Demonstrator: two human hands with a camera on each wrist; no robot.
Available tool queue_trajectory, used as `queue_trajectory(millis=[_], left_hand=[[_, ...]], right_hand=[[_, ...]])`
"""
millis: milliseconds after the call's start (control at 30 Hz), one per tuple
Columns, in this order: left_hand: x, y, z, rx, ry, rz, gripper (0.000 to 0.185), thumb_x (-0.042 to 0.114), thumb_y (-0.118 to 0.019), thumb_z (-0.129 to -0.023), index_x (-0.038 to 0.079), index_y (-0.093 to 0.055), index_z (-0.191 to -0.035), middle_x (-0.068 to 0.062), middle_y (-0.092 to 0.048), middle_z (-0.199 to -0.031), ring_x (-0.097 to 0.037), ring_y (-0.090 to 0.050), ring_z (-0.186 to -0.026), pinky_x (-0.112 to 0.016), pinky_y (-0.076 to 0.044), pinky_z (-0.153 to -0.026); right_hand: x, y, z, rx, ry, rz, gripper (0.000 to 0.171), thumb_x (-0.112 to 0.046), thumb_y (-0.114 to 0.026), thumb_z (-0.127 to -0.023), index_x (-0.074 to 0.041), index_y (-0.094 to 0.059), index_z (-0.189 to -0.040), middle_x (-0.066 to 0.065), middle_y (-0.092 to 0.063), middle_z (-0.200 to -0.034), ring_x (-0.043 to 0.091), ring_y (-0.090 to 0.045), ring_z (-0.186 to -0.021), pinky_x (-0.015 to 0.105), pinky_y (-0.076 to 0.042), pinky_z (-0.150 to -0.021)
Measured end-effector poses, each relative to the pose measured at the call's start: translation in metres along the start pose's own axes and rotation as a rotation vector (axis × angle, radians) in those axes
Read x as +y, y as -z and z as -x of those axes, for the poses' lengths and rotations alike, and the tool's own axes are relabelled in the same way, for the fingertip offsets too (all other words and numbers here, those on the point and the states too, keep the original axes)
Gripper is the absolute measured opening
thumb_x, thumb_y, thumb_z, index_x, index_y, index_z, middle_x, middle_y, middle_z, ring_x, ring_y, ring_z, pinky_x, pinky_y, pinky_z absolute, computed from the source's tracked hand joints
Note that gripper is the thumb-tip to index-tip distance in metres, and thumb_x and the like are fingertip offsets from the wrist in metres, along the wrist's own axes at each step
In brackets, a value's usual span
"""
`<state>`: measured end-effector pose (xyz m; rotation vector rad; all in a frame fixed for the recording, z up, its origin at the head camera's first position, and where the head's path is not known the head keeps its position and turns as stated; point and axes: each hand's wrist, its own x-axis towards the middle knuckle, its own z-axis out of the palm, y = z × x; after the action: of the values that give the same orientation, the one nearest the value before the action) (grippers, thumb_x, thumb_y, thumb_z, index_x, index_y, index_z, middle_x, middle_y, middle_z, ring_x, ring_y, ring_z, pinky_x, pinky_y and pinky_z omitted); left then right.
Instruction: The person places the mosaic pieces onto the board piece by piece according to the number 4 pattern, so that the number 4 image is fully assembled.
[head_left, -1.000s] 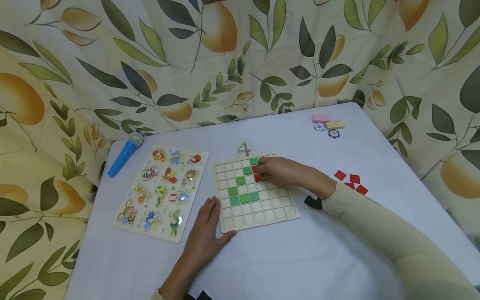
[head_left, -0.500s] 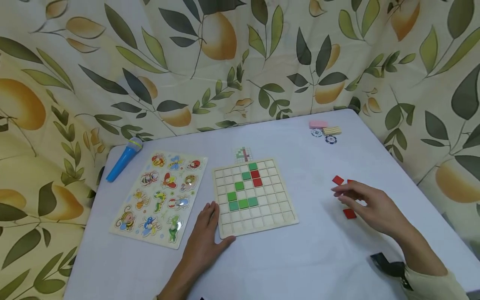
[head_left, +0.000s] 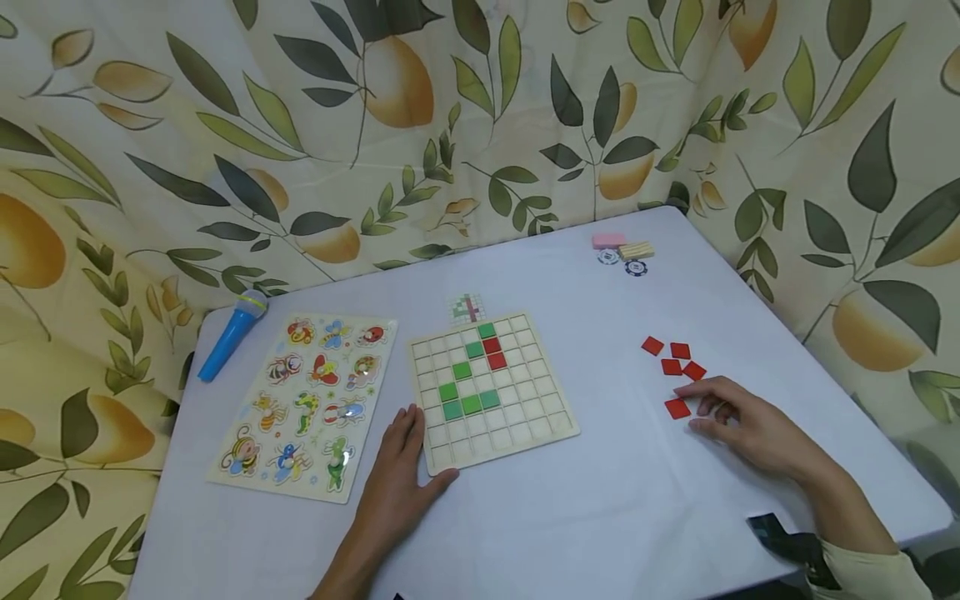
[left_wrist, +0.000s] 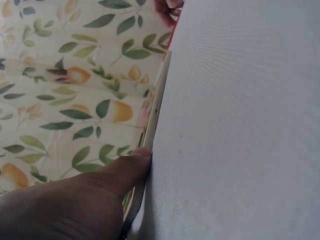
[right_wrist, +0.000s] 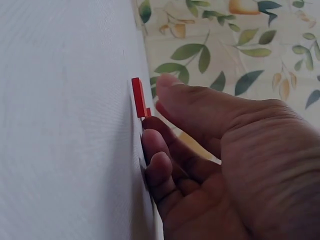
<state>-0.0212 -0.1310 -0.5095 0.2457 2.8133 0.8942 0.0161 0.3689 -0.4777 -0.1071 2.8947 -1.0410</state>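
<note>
My left hand [head_left: 396, 483] rests along the left edge of a wooden grid board [head_left: 517, 433], thumb at its near corner. Its thumb [left_wrist: 125, 172] touches the board's edge in the left wrist view. Several green square tiles and two red tiles [head_left: 497, 361] sit in the grid. Over to the right, my right hand [head_left: 757, 437] is low on the table beside a loose red tile [head_left: 677, 409]. Its thumb and index finger are parted near that tile; in the right wrist view a red tile [right_wrist: 137, 97] stands beyond the fingertips. More red tiles [head_left: 672, 367] lie just past it.
A small printed pattern card [head_left: 467, 308] lies behind the board. At left are an insect puzzle board [head_left: 300, 408] and a blue toy microphone [head_left: 232, 335]. A pink block [head_left: 608, 241], a pale ridged block [head_left: 637, 250] and two chips [head_left: 636, 267] sit at the back right.
My right hand has left the board and moved right to the loose red tiles, then settled lower by the nearest one. My left hand has stayed at the board's edge. The head view has shifted slightly.
</note>
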Motion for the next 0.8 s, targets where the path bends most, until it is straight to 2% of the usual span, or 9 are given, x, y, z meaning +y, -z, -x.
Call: queue_trajectory(millis=[200, 567, 800], left_hand=[[-0.002, -0.003, -0.001, 0.007, 0.017, 0.001, 0.108, 0.047, -0.088, -0.086, 0.012, -0.028, -0.169, -0.007, -0.022, -0.180, -0.034, -0.017, -0.169, -0.057, -0.032, -0.131], [-0.001, -0.004, -0.001, -0.007, 0.022, 0.002, 0.109, 0.047, -0.088, -0.086, 0.013, -0.026, -0.170, -0.006, -0.021, -0.180, -0.034, -0.016, -0.169, -0.058, -0.032, -0.131], [0.001, -0.002, -0.003, -0.004, 0.024, -0.005, 0.110, 0.045, -0.089, -0.086, 0.012, -0.027, -0.170, -0.007, -0.021, -0.180, -0.033, -0.015, -0.169, -0.057, -0.031, -0.132]], right_hand=[[0.003, -0.003, -0.003, 0.004, 0.071, 0.018, 0.050, -0.011, -0.084, -0.091, -0.022, -0.066, -0.137, -0.004, -0.059, -0.105, 0.003, -0.052, -0.088, 0.014, -0.044, -0.074], [-0.001, -0.009, -0.011, 0.023, 0.019, 0.139, 0.048, -0.008, -0.086, -0.088, -0.018, -0.069, -0.132, -0.001, -0.060, -0.102, 0.003, -0.050, -0.084, 0.016, -0.047, -0.069], [-0.005, -0.008, -0.015, 0.032, -0.003, 0.150, 0.040, -0.009, -0.089, -0.085, -0.013, -0.073, -0.121, 0.003, -0.060, -0.104, 0.001, -0.049, -0.082, 0.015, -0.049, -0.068]])
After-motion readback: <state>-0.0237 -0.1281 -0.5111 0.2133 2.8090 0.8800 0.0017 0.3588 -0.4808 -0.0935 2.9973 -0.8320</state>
